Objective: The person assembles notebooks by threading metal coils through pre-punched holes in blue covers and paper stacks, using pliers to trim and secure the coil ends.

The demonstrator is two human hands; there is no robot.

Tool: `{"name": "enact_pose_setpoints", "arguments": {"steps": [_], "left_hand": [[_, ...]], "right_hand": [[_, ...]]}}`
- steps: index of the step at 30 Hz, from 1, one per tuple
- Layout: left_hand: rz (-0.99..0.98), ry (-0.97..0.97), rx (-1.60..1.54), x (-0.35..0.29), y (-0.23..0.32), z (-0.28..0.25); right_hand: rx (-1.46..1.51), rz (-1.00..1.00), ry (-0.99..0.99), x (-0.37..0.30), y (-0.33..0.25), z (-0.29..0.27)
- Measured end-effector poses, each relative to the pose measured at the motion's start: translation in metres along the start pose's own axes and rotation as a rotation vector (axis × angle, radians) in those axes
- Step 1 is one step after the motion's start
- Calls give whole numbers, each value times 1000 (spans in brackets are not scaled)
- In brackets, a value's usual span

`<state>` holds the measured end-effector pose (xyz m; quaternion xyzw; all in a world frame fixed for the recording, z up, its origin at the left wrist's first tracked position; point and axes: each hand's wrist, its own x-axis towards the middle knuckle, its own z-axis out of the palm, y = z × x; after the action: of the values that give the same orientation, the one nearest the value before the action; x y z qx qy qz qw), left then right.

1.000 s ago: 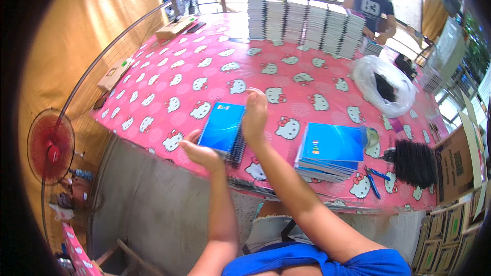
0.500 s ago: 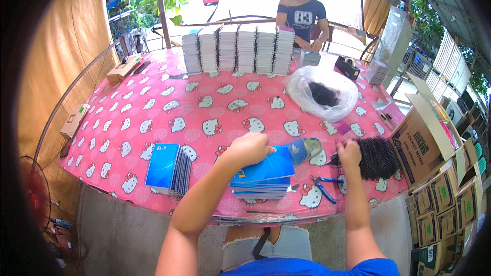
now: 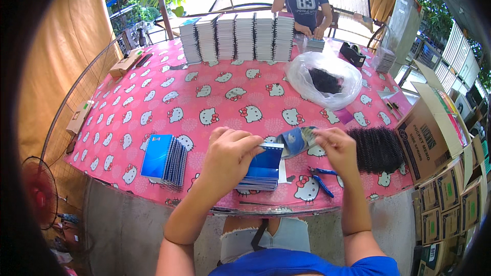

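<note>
The person's left hand [image 3: 230, 154] grasps the upper edge of a blue notebook [image 3: 267, 159], which sits between the hands, just right of the left one, over a stack [image 3: 258, 185]. The right hand [image 3: 338, 151] bends its fingers toward the thumb by a rounded blue object [image 3: 293, 142]; whether it grips anything cannot be told. Pliers [image 3: 323, 186] lie nearer on the desk [image 3: 235, 118], black coils [image 3: 377, 149] right, bound notebooks [image 3: 159, 159] left, a plastic bag [image 3: 338, 103] farther.
</note>
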<state>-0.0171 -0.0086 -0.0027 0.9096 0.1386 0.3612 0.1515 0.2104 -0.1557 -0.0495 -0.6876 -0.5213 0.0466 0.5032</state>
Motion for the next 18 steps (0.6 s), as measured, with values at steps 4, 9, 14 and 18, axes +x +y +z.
{"name": "enact_pose_setpoints", "arguments": {"steps": [4,9,14,18], "left_hand": [[-32,78,-18,-5,6,11],[-124,85,-103,-4,11,7],[-105,154,-61,-7,15,14],[-72,201,-41,-9,12,16]], "right_hand": [[52,-263,60,-10,-36,14],[-2,-288,47,-5,-49,15],[2,-312,-54,3,-54,12],[68,-334,-120,9,-63,13]]}}
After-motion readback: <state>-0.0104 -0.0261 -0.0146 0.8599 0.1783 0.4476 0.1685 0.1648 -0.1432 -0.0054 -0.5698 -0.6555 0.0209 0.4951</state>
